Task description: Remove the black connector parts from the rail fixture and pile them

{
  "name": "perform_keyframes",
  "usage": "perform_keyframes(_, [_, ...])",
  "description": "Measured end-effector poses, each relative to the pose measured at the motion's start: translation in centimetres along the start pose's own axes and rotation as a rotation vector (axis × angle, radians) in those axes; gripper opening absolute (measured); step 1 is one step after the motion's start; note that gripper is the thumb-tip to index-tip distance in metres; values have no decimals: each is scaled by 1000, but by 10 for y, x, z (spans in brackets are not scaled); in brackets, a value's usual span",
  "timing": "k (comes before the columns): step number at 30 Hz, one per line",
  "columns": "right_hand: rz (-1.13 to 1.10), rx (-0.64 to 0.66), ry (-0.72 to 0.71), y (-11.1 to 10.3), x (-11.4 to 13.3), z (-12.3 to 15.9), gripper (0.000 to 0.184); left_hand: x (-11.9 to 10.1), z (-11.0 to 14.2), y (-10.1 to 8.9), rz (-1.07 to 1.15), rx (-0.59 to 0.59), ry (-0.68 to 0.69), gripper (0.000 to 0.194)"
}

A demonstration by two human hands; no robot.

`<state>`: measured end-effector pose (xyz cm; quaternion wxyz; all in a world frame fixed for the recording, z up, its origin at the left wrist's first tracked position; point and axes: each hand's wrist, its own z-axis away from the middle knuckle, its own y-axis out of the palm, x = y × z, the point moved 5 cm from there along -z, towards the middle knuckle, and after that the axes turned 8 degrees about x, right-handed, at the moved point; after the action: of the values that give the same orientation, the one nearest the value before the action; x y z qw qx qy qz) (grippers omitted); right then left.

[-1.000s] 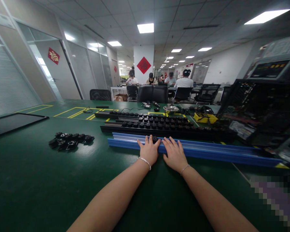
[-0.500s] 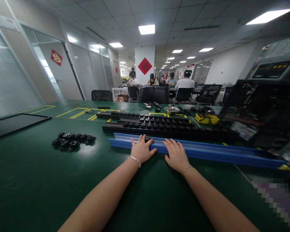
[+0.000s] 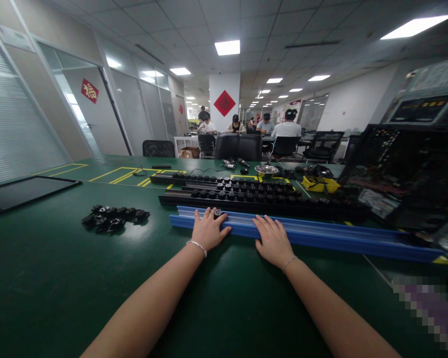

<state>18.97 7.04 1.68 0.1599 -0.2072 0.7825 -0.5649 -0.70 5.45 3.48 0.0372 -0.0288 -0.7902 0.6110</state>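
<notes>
A long blue rail [image 3: 321, 232] lies across the green table [image 3: 59, 278] in front of me. My left hand [image 3: 208, 229] rests on the rail's left part with its fingers curled over a small black part [image 3: 218, 213] that sits in the rail's groove. My right hand [image 3: 272, 240] lies flat on the rail a little to the right, fingers stretched out and holding nothing. Behind the blue rail lie black rails [image 3: 254, 196] filled with rows of black parts.
A heap of loose black parts [image 3: 114, 218] lies to the left. A black flat tray [image 3: 26, 191] sits at the far left. A dark machine housing [image 3: 403, 174] stands at the right. A yellow box [image 3: 319, 184] and metal bowl [image 3: 266, 169] sit further back. People work at distant tables.
My left hand has slid leftward along the blue rail, carrying the small black part with it. My right hand has stayed nearly in place.
</notes>
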Motion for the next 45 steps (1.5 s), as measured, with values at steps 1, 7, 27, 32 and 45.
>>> perform_keyframes(1, [0,2,0,0,0,0,58,2,0,0,-4,-3,0,53])
perform_keyframes(7, [-5,10,-7,0,0,0,58,6,1,1,-6,-6,-4,52])
perform_keyframes(27, [-6,16,-11,-1,-1,0,57,22,4,1,-24,-7,-22,52])
perform_keyframes(32, [-7,22,-11,0,-1,0,58,28,5,0,-33,-6,-33,53])
perform_keyframes(45, [4,30,-7,-1,-1,-1,58,55,9,0,-61,26,-56,54])
